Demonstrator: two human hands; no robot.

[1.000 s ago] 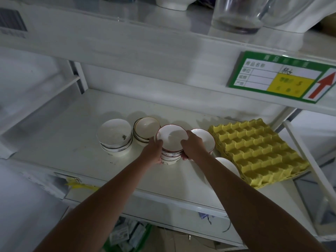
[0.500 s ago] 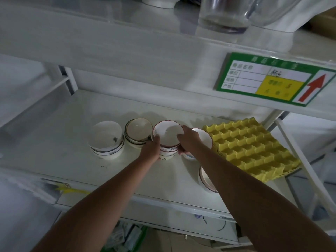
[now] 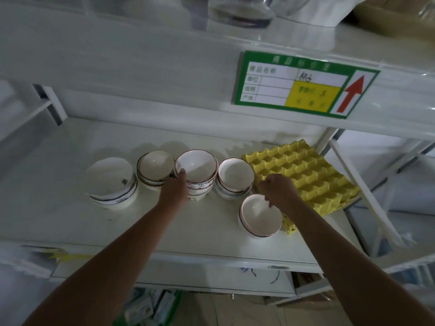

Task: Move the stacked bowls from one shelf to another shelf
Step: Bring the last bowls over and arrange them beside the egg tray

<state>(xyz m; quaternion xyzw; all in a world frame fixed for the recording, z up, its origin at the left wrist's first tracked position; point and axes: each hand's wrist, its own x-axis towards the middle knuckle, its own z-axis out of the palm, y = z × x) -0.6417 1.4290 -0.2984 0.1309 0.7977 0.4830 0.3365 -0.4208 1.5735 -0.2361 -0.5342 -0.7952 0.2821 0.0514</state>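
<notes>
Several stacks of white bowls stand in a row on the white middle shelf (image 3: 58, 208). My left hand (image 3: 175, 190) grips the left side of the red-rimmed middle stack (image 3: 196, 171), thumb on its rim. My right hand (image 3: 277, 190) hovers with curled fingers over the near-right stack (image 3: 259, 216), fingertips at its far rim; I cannot tell whether they pinch it. More stacks stand at the far left (image 3: 111, 182), left of centre (image 3: 155, 168) and right of centre (image 3: 235, 177).
A yellow egg tray (image 3: 306, 170) lies at the shelf's right end, just behind my right hand. The upper shelf (image 3: 141, 67) carries a green price label (image 3: 294, 85) and glassware (image 3: 240, 12). A white side rail (image 3: 367, 201) slopes down on the right.
My right hand left the middle stack and moved right and nearer, to the near-right stack. My left hand stays on the middle stack. The camera has shifted, showing the whole near-right stack.
</notes>
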